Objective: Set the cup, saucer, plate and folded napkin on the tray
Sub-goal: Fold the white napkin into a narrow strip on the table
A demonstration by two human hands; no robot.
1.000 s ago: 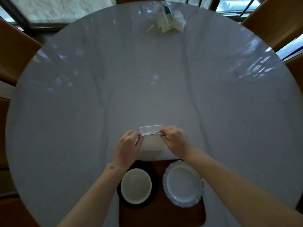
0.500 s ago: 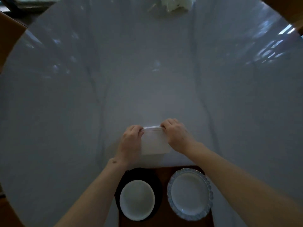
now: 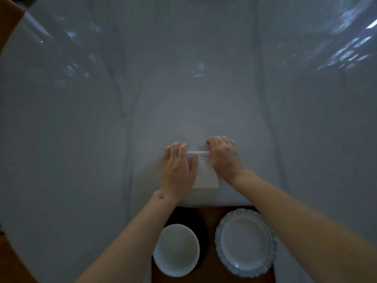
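A white napkin lies folded on the marble table just beyond the tray. My left hand presses flat on its left part, fingertips at the far edge. My right hand pinches the far fold at its right end. Nearer to me, the brown wooden tray carries a white cup standing on a black saucer at the left. A white plate with a blue scalloped rim sits at the tray's right.
The round grey marble table stretches far ahead and to both sides. Its curved edge shows at the left, with brown wood beyond it.
The view has tilted down and moved closer. The raised far flap of the napkin has been folded down flat. My left hand now lies flatter over the napkin.
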